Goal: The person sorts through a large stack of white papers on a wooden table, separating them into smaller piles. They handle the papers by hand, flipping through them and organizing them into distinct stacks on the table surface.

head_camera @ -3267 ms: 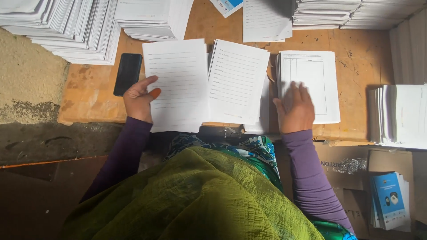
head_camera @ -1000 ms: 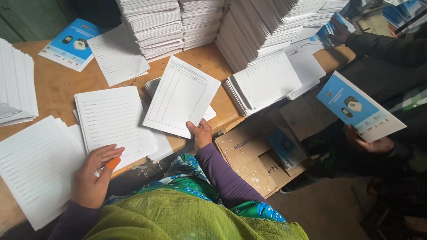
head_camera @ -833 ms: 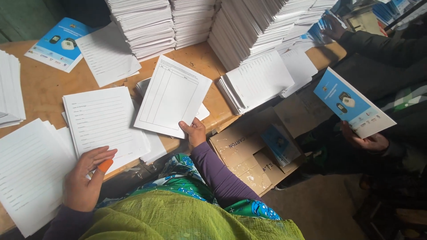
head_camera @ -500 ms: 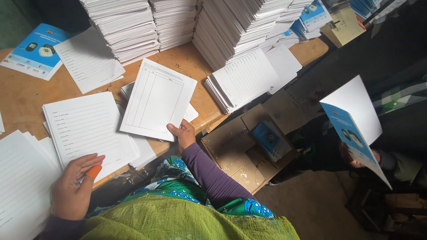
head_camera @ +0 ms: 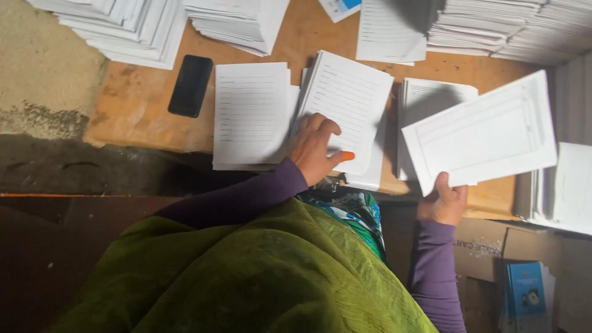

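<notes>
My right hand (head_camera: 443, 200) grips the lower left corner of a white lined sheet (head_camera: 481, 129) and holds it up above the table's right side. My left hand (head_camera: 316, 148) lies flat on the middle pile of lined sheets (head_camera: 351, 105), its orange-tipped thumb on the paper. Another pile of lined sheets (head_camera: 251, 114) sits just left of that hand. Under the lifted sheet lies a third pile (head_camera: 428, 98).
A black phone (head_camera: 190, 85) lies on the wooden table (head_camera: 135, 120) at the left. Tall stacks of white paper (head_camera: 123, 28) line the far edge and the right side (head_camera: 570, 185). A cardboard box (head_camera: 493, 246) with a blue booklet (head_camera: 524, 296) stands below right.
The view has swung back left over the table. My right hand still holds a lined sheet, now over the right pile. My left hand has shifted onto the middle pile.
</notes>
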